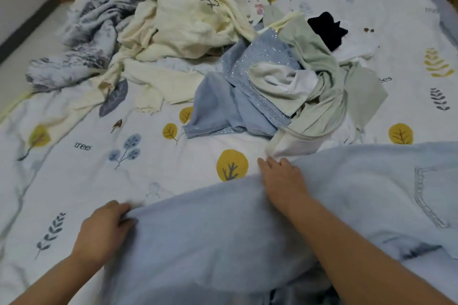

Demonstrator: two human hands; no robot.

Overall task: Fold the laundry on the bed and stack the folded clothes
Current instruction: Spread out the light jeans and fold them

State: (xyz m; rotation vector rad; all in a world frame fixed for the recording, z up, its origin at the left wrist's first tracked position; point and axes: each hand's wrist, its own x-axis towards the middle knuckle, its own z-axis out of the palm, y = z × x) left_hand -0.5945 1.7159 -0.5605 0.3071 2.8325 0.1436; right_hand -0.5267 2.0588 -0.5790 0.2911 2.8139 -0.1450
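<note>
I have a pale blue garment [247,242] spread across the near edge of the bed [81,173], a stitched pocket showing toward the near right corner. My left hand [104,230] grips its left edge, fingers curled around the cloth. My right hand [282,181] lies flat on its far edge, fingers straight and close together, pressing down. The rest of the laundry is unfolded toward the middle of the bed: a blue sparkly piece [238,96], a pale green one [322,77], a cream heap [188,22] further toward the far edge, and something black [327,27]. To do this step well I judge I should pull the left edge taut and smooth outward with the flat hand (wrinkles now become lumps later), keeping the edges straight before I fold.
</note>
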